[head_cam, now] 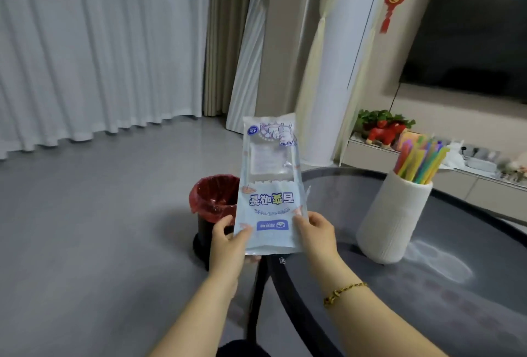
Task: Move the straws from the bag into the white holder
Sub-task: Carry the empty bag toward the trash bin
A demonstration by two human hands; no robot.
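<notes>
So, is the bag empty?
Looks empty: the bag is flat, nothing shows through its clear part; the straws stand in the holder.

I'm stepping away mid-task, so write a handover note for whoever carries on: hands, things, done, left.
Left hand grips the bag at its near left corner; right hand grips its near right edge.
The bag is held up, print upside down; no straws show through its window.
Coloured straws stand in the white holder on the table.
Done: the transfer, apparently.
Left: likely discard the bag; a red-lined bin stands just beyond.
</notes>
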